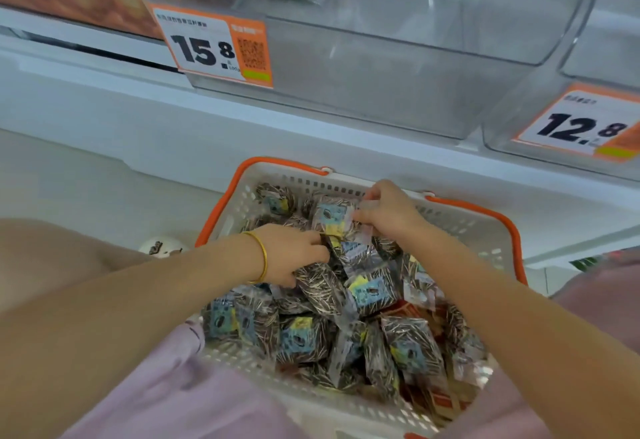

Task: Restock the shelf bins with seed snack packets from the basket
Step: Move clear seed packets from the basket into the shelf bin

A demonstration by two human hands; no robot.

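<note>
right hand [388,211] pinches a seed packet [332,217] by its top edge & left hand [294,255] grips a second packet [315,282], both in the basket [460,227], so w/ such a thin hold one could slip & fall b4 it gets to the bin [398,85] above.

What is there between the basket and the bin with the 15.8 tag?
Only the bare white shelf edge, as the head view shows: nothing stands between basket and bin.
</note>
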